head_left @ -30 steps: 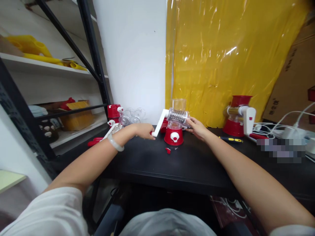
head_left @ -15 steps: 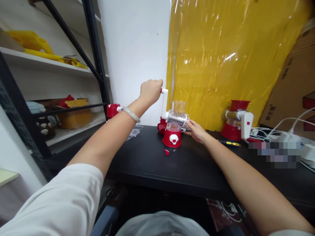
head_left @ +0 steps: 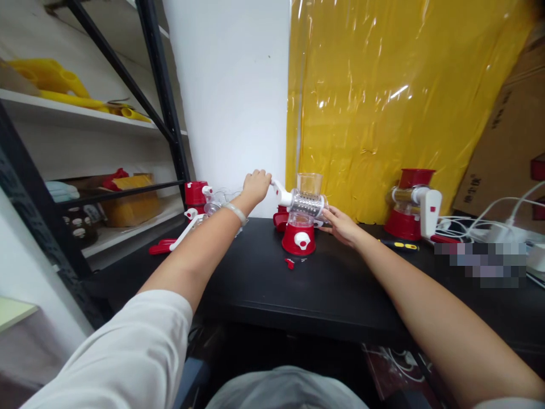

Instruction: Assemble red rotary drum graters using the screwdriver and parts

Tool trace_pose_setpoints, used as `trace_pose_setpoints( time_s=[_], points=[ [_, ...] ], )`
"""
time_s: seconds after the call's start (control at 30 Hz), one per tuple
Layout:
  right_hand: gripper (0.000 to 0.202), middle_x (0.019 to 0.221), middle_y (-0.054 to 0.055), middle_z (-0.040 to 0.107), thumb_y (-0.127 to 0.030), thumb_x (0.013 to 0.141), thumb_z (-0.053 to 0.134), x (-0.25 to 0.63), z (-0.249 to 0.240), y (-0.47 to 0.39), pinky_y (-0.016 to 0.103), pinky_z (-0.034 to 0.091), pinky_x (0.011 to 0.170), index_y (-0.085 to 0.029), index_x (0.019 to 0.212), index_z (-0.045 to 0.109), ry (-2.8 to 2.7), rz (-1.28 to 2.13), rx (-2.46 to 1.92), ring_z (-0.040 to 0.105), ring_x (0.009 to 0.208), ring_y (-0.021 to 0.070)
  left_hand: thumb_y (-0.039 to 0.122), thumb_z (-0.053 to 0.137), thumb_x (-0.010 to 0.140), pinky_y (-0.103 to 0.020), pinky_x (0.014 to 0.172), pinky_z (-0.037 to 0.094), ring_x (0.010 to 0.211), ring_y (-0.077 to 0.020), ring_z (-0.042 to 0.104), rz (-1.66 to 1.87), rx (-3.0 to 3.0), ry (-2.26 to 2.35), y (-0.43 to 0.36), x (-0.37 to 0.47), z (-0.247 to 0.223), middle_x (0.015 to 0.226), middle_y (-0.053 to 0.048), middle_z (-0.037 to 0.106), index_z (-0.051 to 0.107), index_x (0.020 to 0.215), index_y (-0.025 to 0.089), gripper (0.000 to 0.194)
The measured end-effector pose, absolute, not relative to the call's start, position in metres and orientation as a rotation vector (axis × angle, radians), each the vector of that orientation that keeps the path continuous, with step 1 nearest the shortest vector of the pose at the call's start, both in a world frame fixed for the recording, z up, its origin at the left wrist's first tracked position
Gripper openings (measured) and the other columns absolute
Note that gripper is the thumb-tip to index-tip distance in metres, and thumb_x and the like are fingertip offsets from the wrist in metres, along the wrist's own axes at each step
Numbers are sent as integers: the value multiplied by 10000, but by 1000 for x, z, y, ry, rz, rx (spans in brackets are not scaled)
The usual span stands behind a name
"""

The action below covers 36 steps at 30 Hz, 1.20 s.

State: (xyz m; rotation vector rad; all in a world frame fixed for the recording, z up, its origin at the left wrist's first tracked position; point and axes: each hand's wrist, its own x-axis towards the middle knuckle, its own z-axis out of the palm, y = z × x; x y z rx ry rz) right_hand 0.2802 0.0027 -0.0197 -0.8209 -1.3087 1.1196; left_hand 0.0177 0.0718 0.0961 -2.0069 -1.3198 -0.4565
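A rotary grater with a red base point(head_left: 298, 243), a clear hopper point(head_left: 309, 183) and a perforated metal drum point(head_left: 307, 203) stands upright on the black table. My left hand point(head_left: 256, 186) is closed round the end of its white crank point(head_left: 281, 193), whose grip is hidden by the fingers. At the drum's right end, my right hand point(head_left: 341, 225) holds the clear housing, thumb above and fingers below. A small red piece point(head_left: 290, 263) lies on the tabletop in front of the base.
Another red and white grater point(head_left: 406, 210) stands on the right, beside a yellow-and-black tool point(head_left: 400, 245) and white cables point(head_left: 481, 218). More red grater parts point(head_left: 196, 196) are at the left, near a shelf rack point(head_left: 164, 85). Behind is a yellow plastic sheet point(head_left: 383, 113).
My left hand has come down with the crank, which has turned from pointing up to pointing left. My right hand stays at the drum's end.
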Motion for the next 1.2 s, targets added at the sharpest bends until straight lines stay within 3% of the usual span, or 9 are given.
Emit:
trace_pose_setpoints(
  time_s=[0.1, 0.27, 0.47, 0.63, 0.77, 0.93, 1.2],
  points=[
    [318, 1270, 9, 585, -444, 781, 675, 281, -20, 3, 305, 524, 796, -311, 1060, 599, -1312, 1116, -814, 572, 1116, 185, 121, 396, 872, -384, 843, 399, 1054, -276, 555, -224, -2187, -1387, 69, 8, 71, 1134, -178, 599, 585, 1110, 130, 304],
    [324, 1258, 11, 593, -435, 772, 686, 280, -19, 3, 313, 527, 802, -311, 1059, 599, -1309, 1105, -815, 579, 1106, 185, 246, 578, 759, -251, 681, 439, 811, -183, 642, 44, -2486, -1272, 46, -2, 40, 893, -46, 699, 680, 915, 213, 189],
    [331, 1254, 14, 601, -452, 775, 679, 280, -18, 1, 323, 527, 820, -309, 1063, 601, -1325, 1097, -832, 584, 1098, 188, 351, 647, 706, -243, 566, 421, 609, -146, 606, 532, -2867, -1345, -18, -5, 81, 759, -27, 698, 666, 891, 175, 256],
    [323, 1269, 20, 596, -469, 786, 663, 282, -19, -1, 343, 526, 841, -308, 1060, 603, -1312, 1068, -848, 577, 1131, 200, 298, 614, 720, -287, 599, 365, 624, -155, 559, 39, -2588, -1142, -55, 3, 142, 667, -26, 644, 679, 752, 191, 129],
    [343, 1279, 13, 589, -464, 774, 675, 279, -18, -2, 349, 528, 841, -322, 1078, 599, -1323, 1076, -844, 569, 1150, 209, 211, 520, 793, -344, 745, 376, 819, -213, 589, -447, -2188, -1149, -40, 21, 169, 787, -69, 645, 697, 871, 195, 194],
    [359, 1292, 15, 581, -450, 757, 691, 276, -19, -3, 360, 526, 843, -325, 1080, 597, -1320, 1051, -873, 549, 1179, 221, 128, 466, 857, -440, 977, 260, 983, -229, 551, -654, -1937, -1020, 10, 36, 169, 910, -85, 652, 647, 1041, 195, 267],
    [373, 1319, 16, 560, -428, 738, 709, 275, -19, -4, 378, 513, 864, -322, 1079, 601, -1329, 1055, -856, 538, 1194, 225, 104, 301, 930, -398, 850, 342, 1056, -267, 486, -666, -1874, -1042, 52, 31, 140, 1118, -144, 579, 530, 1149, 154, 321]
  ],
)
